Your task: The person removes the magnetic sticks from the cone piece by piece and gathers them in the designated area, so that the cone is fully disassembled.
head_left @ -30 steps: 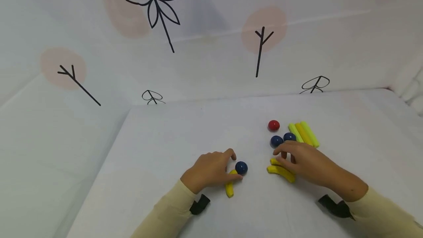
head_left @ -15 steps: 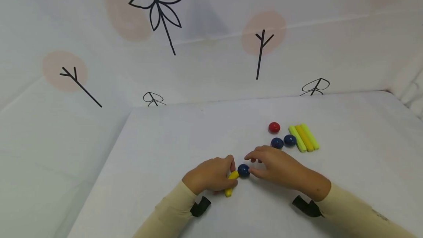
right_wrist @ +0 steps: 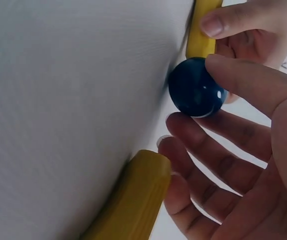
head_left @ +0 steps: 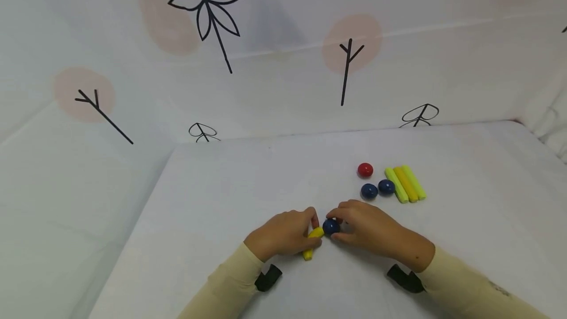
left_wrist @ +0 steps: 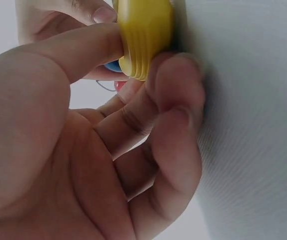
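Note:
My left hand (head_left: 283,233) pinches a small yellow toy banana (head_left: 316,233) between thumb and fingers, low over the white tabletop. In the left wrist view the banana's ridged end (left_wrist: 146,55) shows at the thumb tip. A glossy dark blue ball (head_left: 330,227) sits right at the banana's far end. My right hand (head_left: 374,228) holds this ball between thumb and fingertips. Another yellow curved piece (right_wrist: 133,200) lies beside the right little finger in the right wrist view; the right hand hides it from the head view.
Farther back are a red ball (head_left: 365,170) and two more dark blue balls, one left (head_left: 369,191) and one right (head_left: 386,186). Beside them three yellow and yellow-green sticks (head_left: 406,184) lie in a row. Patterned white cloth (head_left: 274,87) rises behind the table.
My right hand has moved left from the yellow curved pieces and taken hold of the blue ball. My left fingers have closed in on the toy banana; the ball sits slightly farther right.

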A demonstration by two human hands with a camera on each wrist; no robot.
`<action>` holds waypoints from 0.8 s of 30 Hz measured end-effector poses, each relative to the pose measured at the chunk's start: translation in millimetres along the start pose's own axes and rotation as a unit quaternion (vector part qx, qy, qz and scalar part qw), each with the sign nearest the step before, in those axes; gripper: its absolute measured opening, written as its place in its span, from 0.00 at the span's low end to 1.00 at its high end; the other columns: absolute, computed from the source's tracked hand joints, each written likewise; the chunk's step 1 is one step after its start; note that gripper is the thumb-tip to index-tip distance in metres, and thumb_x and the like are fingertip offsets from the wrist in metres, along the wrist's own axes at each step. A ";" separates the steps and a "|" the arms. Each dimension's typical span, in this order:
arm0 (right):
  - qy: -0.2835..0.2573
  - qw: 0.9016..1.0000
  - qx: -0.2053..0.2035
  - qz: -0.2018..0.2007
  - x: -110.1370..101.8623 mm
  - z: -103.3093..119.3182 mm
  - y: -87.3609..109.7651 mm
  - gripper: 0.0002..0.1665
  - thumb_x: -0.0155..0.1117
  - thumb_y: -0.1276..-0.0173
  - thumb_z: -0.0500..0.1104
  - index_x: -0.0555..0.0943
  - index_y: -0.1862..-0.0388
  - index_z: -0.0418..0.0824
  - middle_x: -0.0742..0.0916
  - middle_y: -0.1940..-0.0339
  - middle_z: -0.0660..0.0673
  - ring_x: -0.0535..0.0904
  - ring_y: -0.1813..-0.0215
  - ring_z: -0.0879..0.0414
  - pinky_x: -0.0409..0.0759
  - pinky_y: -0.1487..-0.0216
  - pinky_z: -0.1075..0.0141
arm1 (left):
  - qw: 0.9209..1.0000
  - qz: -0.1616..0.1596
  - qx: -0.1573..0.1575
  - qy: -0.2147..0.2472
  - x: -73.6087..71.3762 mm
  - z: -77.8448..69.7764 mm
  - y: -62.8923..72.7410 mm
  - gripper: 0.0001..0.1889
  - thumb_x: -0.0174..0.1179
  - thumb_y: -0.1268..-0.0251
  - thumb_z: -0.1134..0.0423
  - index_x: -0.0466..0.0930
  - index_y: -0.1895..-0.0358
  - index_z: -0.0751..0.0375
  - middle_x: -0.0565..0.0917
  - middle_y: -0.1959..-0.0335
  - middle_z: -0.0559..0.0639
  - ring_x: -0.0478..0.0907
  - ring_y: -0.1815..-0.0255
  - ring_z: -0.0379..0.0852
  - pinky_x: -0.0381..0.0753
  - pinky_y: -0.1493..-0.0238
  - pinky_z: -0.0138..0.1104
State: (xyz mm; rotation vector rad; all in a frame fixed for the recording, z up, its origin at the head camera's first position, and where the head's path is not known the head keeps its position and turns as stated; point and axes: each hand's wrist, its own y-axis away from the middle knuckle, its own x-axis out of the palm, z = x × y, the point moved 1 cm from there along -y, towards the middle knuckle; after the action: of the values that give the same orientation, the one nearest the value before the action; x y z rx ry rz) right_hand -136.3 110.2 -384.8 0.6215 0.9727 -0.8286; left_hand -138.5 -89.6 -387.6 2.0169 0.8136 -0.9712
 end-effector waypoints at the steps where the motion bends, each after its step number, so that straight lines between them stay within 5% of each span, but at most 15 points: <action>1: 0.001 1.000 -0.002 0.000 0.5 0.1 -0.4 0.25 0.79 0.43 0.48 0.86 0.47 0.43 0.87 0.58 0.53 0.81 0.55 0.60 0.85 0.51 0.62 | 1.000 -0.001 0.001 0.000 0.0 0.0 0.2 0.14 0.65 0.33 0.51 0.73 0.53 0.50 0.75 0.80 0.40 0.70 0.81 0.37 0.68 0.78 0.29; 24: -0.004 1.000 -0.027 0.012 0.0 -1.1 -1.6 0.23 0.77 0.41 0.49 0.85 0.47 0.44 0.87 0.56 0.53 0.81 0.52 0.59 0.84 0.49 0.60 | 1.000 -0.008 0.006 -0.016 -2.0 -1.1 2.3 0.12 0.64 0.33 0.51 0.73 0.56 0.48 0.74 0.80 0.39 0.69 0.81 0.36 0.66 0.79 0.29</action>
State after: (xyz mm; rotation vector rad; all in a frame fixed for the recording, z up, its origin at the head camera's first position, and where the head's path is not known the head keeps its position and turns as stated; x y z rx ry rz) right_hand -138.1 110.2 -385.4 0.5828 0.9759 -0.7803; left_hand -137.3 -90.3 -384.6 2.0014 0.8097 -1.0176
